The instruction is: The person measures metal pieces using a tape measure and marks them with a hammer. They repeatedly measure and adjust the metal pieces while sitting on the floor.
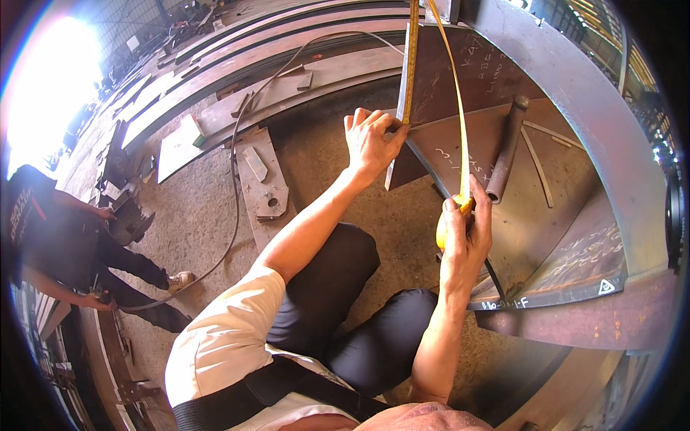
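A yellow tape measure (443, 231) sits in my right hand (468, 241), fingers closed around its case. From the case its yellow blade (457, 93) runs up past the top of the picture. Another stretch of blade comes down along the edge of an upright steel plate (460, 75). Its lower end is pinched between the fingers of my left hand (374, 144), against that plate edge. Chalk writing covers parts of the steel. A short pipe (507, 151) lies inside the curved steel piece, just right of my right hand.
A broad curved steel flange (575, 86) arcs around the right side. To my left lie a flat plate with a hole (267, 187) and a long hose (236, 158). Another person (65, 244) stands at far left, one hand on the hose. Long steel beams (316, 79) lie beyond.
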Demonstrator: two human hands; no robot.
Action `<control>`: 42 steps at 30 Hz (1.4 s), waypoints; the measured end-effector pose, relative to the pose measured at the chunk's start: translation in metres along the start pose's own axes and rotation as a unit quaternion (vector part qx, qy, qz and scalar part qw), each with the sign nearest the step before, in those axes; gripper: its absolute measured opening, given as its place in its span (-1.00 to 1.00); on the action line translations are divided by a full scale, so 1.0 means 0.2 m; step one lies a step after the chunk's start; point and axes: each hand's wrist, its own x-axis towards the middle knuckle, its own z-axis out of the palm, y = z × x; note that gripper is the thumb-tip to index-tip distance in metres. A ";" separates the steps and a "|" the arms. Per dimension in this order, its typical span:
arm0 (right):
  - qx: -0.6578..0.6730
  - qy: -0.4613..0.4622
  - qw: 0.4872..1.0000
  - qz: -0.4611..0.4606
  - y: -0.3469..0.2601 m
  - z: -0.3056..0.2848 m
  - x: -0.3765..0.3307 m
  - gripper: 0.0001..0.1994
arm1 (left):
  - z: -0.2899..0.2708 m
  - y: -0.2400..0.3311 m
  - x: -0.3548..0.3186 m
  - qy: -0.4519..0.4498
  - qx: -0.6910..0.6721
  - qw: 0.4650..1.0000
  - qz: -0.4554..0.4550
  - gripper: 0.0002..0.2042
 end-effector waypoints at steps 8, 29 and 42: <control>-0.004 0.006 1.000 -0.007 0.02 0.00 0.01 -0.52 | 0.01 -0.01 0.02 0.009 -0.004 1.000 0.005 -0.81; 0.128 0.030 0.991 -0.007 -0.04 -0.09 0.03 -0.63 | -0.16 -0.19 0.08 0.069 -0.095 0.993 -0.001 -0.89; 0.075 -0.336 0.885 0.313 0.67 0.30 -0.20 -0.56 | -1.21 -1.79 0.27 -0.172 0.009 0.958 -0.230 -0.79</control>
